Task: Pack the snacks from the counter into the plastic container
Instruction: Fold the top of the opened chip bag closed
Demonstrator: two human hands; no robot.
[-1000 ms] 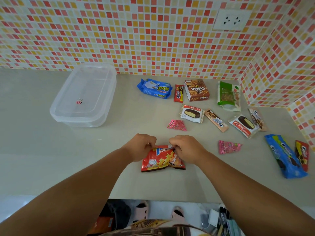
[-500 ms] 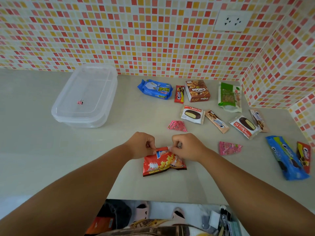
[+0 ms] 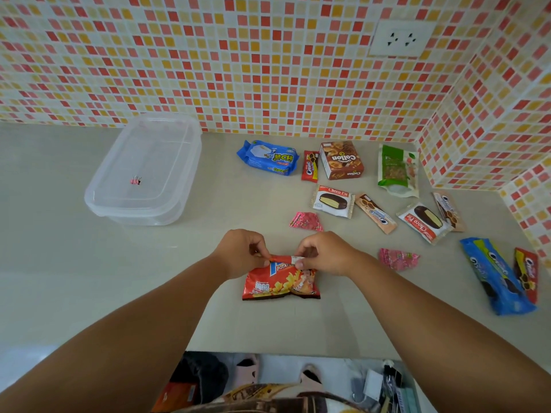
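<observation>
I see both hands — left hand [image 3: 241,253], right hand [image 3: 323,253] — fingers pinching the red potato snack bag's [image 3: 280,281] folded top on the tabletop [image 3: 89,278].

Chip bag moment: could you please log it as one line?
chip bag on counter | left hand, right hand pinch top edge | container lidded

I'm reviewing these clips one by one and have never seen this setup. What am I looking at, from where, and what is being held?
No machine here: a person's bare hands, filmed by a wide-angle camera on their head looking down at a pale counter. The left hand and right hand both pinch the folded top edge of a red potato snack bag lying on the counter. At back left sits a clear plastic container with its lid on; something small and pink shows at the lid. To the right lie more snacks, among them a brown Collon box and a blue biscuit pack.
</observation>
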